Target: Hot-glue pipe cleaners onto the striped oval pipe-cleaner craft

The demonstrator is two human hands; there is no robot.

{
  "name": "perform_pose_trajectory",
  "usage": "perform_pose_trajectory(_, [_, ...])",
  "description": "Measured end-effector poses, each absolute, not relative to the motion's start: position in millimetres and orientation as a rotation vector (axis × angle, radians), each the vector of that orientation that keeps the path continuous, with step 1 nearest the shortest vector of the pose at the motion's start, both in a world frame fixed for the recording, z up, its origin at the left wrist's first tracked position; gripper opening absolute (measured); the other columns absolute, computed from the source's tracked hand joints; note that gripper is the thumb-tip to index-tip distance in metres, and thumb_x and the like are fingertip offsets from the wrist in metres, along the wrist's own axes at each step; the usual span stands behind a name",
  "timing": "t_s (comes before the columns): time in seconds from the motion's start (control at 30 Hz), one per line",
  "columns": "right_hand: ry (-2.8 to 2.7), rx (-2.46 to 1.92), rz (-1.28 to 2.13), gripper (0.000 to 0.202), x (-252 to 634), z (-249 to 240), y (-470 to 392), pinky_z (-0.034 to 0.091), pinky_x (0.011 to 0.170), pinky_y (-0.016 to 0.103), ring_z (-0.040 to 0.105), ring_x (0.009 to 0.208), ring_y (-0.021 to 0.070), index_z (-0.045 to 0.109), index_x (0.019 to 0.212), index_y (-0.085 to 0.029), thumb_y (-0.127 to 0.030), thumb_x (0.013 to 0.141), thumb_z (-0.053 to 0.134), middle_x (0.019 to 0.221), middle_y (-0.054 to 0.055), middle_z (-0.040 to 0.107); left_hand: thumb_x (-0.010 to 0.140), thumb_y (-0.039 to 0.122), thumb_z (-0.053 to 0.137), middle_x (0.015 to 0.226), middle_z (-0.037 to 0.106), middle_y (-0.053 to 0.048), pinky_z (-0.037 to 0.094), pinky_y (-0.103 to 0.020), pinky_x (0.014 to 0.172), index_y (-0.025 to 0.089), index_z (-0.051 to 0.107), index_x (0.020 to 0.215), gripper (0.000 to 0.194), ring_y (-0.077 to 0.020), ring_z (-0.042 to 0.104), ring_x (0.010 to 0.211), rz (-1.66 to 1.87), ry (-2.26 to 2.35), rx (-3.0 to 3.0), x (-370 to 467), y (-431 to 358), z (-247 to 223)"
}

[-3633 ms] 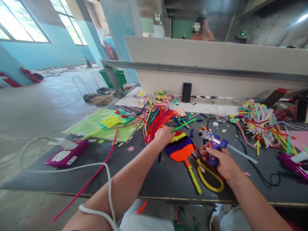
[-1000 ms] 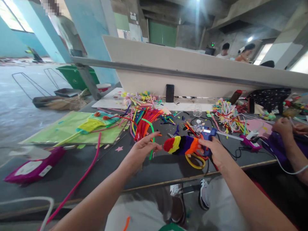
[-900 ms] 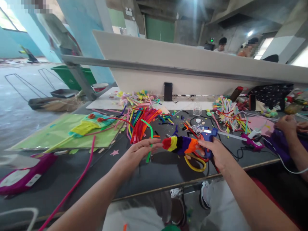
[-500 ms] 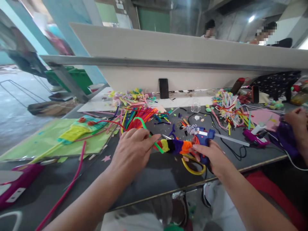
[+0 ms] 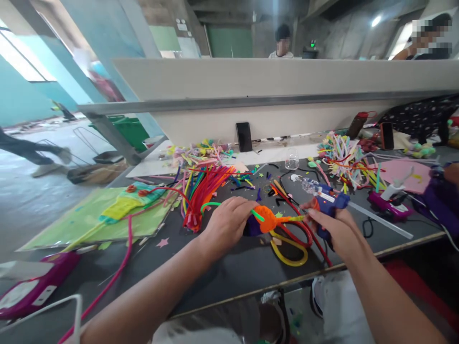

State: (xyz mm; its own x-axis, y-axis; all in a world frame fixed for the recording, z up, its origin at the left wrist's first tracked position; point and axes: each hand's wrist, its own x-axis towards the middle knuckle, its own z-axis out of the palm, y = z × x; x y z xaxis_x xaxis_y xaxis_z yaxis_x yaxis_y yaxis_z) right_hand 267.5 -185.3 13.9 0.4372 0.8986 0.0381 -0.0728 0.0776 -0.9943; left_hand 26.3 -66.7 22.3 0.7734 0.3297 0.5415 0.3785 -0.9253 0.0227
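My left hand (image 5: 227, 222) is closed around a fuzzy pipe-cleaner piece (image 5: 266, 219), whose orange end and a purple part show past the fingers. A bright green pipe cleaner (image 5: 211, 205) passes under the same hand, its tip lying over the orange part. My right hand (image 5: 332, 224) grips a blue glue gun (image 5: 328, 200) with a long clear glue stick out of its back. Its fingertips also meet the thin yellow-orange stem that runs from the orange end. Under the piece lie yellow-handled scissors (image 5: 290, 255).
Bundled red and coloured pipe cleaners (image 5: 208, 191) lie behind my left hand. A yellow-blue fuzzy piece (image 5: 129, 203) rests on a green sheet (image 5: 89, 215) at left. A phone (image 5: 244, 137) leans on the white board. Another person's hand (image 5: 452, 177) is at the right edge.
The fuzzy piece has turned, so its orange end and stem now show while the red, yellow and black bands are hidden. My right hand has shifted right with the glue gun. The view has tilted.
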Motion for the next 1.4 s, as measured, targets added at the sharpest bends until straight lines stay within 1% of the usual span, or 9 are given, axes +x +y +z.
perform_pose_trajectory(0.13, [-0.97,-1.446,0.706,0.021,282.6,3.4,-186.9,0.043,0.047,0.024,0.053,0.047,0.0111,0.066,0.088,-0.017,-0.036,0.077,0.068,0.059,-0.001,0.061,0.092,0.016,0.04,0.1,0.064,-0.009,0.049,-0.035,0.084,0.015,0.061,0.11,0.027,-0.0204,0.058,0.092,-0.919,-0.647,-2.862,23.8,-61.3,23.9])
perform_pose_trajectory(0.27, [-0.794,-1.401,0.537,0.024,283.2,-4.6,-189.9,0.045,0.047,0.024,0.056,0.048,0.0107,0.066,0.093,-0.02,-0.036,0.075,0.072,0.077,0.002,0.069,0.092,0.015,0.041,0.1,0.064,-0.01,0.049,-0.034,0.085,0.014,0.06,0.11,0.026,-0.0203,0.058,0.094,-1.068,-0.716,-2.859,21.0,-60.5,22.3])
perform_pose_trajectory(0.4, [-0.535,-1.068,0.721,0.022,271.6,0.2,-191.8,0.046,0.045,0.021,0.057,0.05,0.0092,0.063,0.087,-0.022,-0.027,0.07,0.077,0.089,0.002,0.071,0.093,0.014,0.04,0.095,0.064,-0.009,0.049,-0.029,0.08,0.014,0.061,0.107,0.025,-0.0173,0.059,0.089,-1.268,-0.817,-2.857,17.4,-64.6,28.0])
perform_pose_trajectory(0.57, [-0.443,-0.959,0.98,0.023,264.6,6.1,-193.0,0.05,0.05,0.021,0.059,0.052,0.011,0.066,0.085,-0.02,-0.025,0.067,0.079,0.067,-0.001,0.067,0.092,0.013,0.04,0.096,0.063,-0.01,0.049,-0.029,0.08,0.014,0.06,0.109,0.026,-0.0176,0.058,0.09,-1.283,-0.645,-2.888,13.2,-71.5,31.5])
perform_pose_trajectory(0.83, [-0.468,-1.004,0.909,0.031,290.1,14.7,-195.7,0.049,0.046,0.019,0.059,0.053,0.0103,0.068,0.085,-0.016,-0.021,0.059,0.083,0.085,0.01,0.075,0.092,0.016,0.038,0.1,0.065,-0.011,0.048,-0.035,0.083,0.013,0.056,0.118,0.031,-0.0207,0.058,0.092,-0.922,-0.445,-2.954,9.0,-73.8,27.2])
perform_pose_trajectory(0.97, [-0.42,-0.966,0.868,0.022,307.2,24.7,-205.6,0.056,0.071,0.033,0.069,0.084,0.0217,0.069,0.096,-0.022,-0.036,0.078,0.069,0.121,0.012,0.066,0.09,0.015,0.037,0.102,0.063,-0.012,0.047,-0.036,0.082,0.015,0.057,0.121,0.037,-0.022,0.056,0.093,-0.791,-0.491,-2.917,6.5,-74.8,29.1])
perform_pose_trajectory(1.03, [-0.467,-1.056,0.953,0.025,309.7,29.5,-211.7,0.054,0.058,0.032,0.069,0.077,0.0213,0.068,0.099,-0.025,-0.044,0.084,0.061,0.132,0.013,0.059,0.09,0.015,0.038,0.103,0.062,-0.011,0.046,-0.036,0.081,0.017,0.057,0.122,0.038,-0.0224,0.055,0.092,-0.678,-0.526,-2.875,6.2,-76.3,29.4])
perform_pose_trajectory(1.17, [-0.665,-1.041,1.003,0.02,290.6,32.7,-216.8,0.031,0.037,0.026,0.049,0.043,0.0101,0.067,0.089,-0.022,-0.04,0.08,0.066,0.104,0.014,0.071,0.092,0.015,0.038,0.1,0.062,-0.009,0.044,-0.034,0.079,0.02,0.056,0.123,0.037,-0.0212,0.054,0.088,-0.529,-0.5,-2.822,8.8,-81.7,27.0])
perform_pose_trajectory(1.4, [-0.815,-1.185,0.94,0.029,212.9,10.3,-191.5,0.045,0.054,0.027,0.056,0.054,0.0124,0.068,0.091,-0.022,-0.035,0.067,0.078,0.066,-0.001,0.065,0.095,0.019,0.037,0.103,0.062,-0.009,0.041,-0.034,0.079,0.019,0.052,0.126,0.035,-0.0209,0.054,0.089,-0.475,-0.387,-2.808,13.8,-87.0,27.5])
